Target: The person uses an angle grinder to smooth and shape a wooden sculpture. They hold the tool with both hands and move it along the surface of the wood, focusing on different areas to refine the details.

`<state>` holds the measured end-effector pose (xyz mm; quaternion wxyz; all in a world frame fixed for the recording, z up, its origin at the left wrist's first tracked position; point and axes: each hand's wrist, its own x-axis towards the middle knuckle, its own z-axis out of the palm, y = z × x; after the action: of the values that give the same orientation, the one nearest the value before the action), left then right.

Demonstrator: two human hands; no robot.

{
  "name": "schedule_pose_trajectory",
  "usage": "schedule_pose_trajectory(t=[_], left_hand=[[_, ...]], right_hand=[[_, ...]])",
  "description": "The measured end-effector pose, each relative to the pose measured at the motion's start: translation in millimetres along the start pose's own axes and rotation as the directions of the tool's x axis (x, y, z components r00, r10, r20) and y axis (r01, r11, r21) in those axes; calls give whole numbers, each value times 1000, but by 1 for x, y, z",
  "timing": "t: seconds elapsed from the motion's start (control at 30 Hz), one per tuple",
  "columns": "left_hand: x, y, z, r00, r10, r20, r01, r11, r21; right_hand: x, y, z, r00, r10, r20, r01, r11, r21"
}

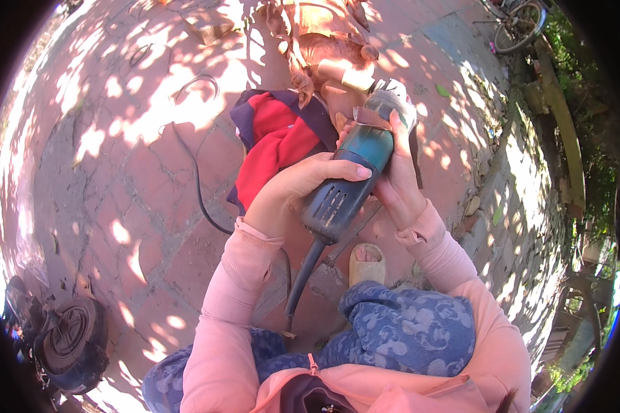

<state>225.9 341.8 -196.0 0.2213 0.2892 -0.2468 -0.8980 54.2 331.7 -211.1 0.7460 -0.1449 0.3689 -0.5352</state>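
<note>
Head view: both hands (308, 180) wrapped round grinder (367, 146).

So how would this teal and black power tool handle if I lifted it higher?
The power tool probably feels rigid and fairly heavy for its size, given its thick, vented body. Its rounded casing might twist in a loose grip. The black cable at its rear could tug as it rises.

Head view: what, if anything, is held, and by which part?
A grinder: left grip around its black rear body, right grip around its teal front.
</note>
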Motion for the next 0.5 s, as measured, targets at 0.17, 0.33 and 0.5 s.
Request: schedule_pose_trajectory(t=[0.17, 0.33, 0.5], left_hand=[[6, 23, -17, 999, -52, 6, 52, 997, 60], [1, 24, -26, 1000, -11, 21, 10, 998, 69], [7, -1, -38, 995, -19, 102, 12, 998, 67]], right_hand=[[12, 6, 8, 998, -29, 50, 21, 989, 149], [19, 13, 7, 996, -87, 13, 86, 995, 58], [2, 13, 12, 998, -25, -60, 18, 993, -121]])
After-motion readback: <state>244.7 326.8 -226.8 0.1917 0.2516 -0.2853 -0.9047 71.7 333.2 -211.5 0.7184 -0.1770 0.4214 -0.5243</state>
